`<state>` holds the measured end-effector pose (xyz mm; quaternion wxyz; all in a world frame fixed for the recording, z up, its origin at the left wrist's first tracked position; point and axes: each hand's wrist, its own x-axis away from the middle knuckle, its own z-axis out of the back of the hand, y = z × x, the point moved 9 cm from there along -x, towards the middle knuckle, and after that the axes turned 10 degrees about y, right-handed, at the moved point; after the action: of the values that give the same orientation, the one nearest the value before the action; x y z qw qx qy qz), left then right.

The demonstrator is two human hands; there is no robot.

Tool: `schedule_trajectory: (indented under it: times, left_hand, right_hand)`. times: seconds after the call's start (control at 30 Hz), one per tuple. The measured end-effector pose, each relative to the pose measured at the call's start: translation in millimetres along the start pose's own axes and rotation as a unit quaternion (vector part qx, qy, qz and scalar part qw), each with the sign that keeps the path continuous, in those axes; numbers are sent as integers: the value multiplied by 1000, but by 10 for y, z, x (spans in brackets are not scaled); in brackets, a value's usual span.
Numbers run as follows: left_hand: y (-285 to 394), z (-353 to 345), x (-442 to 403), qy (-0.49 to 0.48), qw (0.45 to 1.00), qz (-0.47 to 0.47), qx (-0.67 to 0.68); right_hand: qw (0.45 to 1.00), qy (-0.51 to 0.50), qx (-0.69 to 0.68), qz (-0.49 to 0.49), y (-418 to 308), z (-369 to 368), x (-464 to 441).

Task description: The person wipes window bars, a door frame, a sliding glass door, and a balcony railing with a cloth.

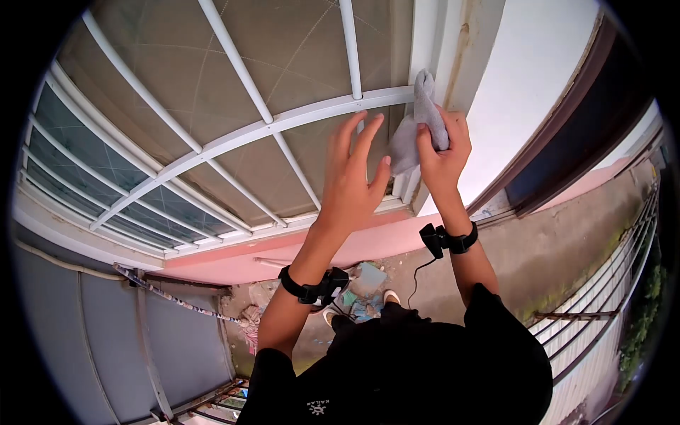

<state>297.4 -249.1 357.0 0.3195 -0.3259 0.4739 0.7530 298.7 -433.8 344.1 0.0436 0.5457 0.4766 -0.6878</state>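
A grey cloth (428,113) is gripped in my right hand (448,151), held up at the right end of the white window grille. Part of the cloth hangs below the fingers, beside the window frame (439,64). To its left is my left hand (355,170), raised with the fingers apart and nothing in it. It is in front of the white bars (309,113); whether it touches them I cannot tell. Behind the bars lies the window glass (283,60). Each wrist wears a black strap with a small device.
A white wall (528,78) and a dark doorway (588,142) stand to the right. Below runs a pink wall base (312,244). A mop with a patterned handle (173,292) leans at lower left. Debris (368,280) lies near my feet. A metal railing (602,312) borders the right.
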Motion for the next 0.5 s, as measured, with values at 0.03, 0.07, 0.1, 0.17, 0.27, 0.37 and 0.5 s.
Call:
schedule_trajectory:
  times: [0.03,0.07,0.1,0.17,0.27,0.37,0.5]
  left_hand:
    - [-55,199,-25,34,997,-13,-71]
    - [-147,336,-12,31,997,-16,-65]
    - [-264,555,6,67,990,-28,-122]
    - [-451,943,3,124,971,-44,-202]
    - [-699,1315,-16,146,955,-62,-251]
    - [-882,1406,-33,138,941,-80,-299]
    - [-1009,1306,21,108,928,-97,-344]
  right_hand:
    - [998,40,46,8,1,6,-65]
    - [998,45,51,9,7,-83,-82]
    - [993,60,83,56,-65,-196,-65]
    - [990,84,95,58,-114,-412,54]
    - [983,126,121,53,-160,-522,130]
    - [992,69,87,54,-298,-730,255]
    - [990,83,105,47,-220,-562,110]
